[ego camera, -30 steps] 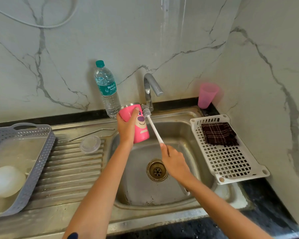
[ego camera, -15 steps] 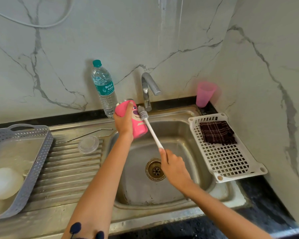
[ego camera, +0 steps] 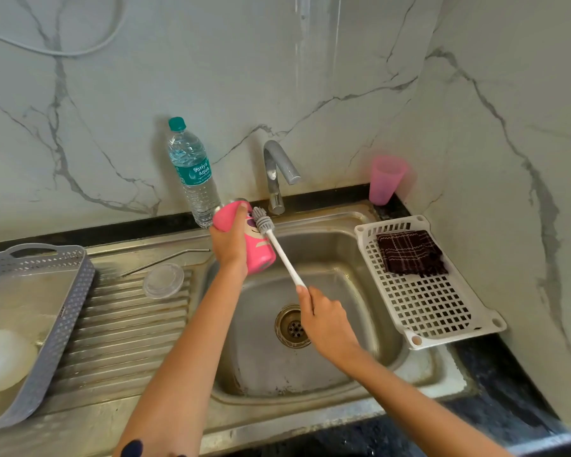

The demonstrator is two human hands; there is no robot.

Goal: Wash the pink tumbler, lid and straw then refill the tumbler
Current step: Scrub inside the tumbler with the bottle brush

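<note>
Fingers of the left hand (ego camera: pixel 229 245) wrap round the pink tumbler (ego camera: pixel 260 257), holding it tilted over the back-left corner of the sink (ego camera: pixel 343 258), just below the tap (ego camera: pixel 276 173). The right hand (ego camera: pixel 323 321) grips the end of a white-handled bottle brush (ego camera: pixel 282 253), whose grey bristled head lies against the tumbler's outer side near its rim. On the ribbed draining board (ego camera: pixel 119 324) to the left lie the clear lid (ego camera: pixel 163 280) and, just behind it, the metal straw (ego camera: pixel 165 260). A water bottle (ego camera: pixel 193 179) stands by the wall behind the tumbler.
</note>
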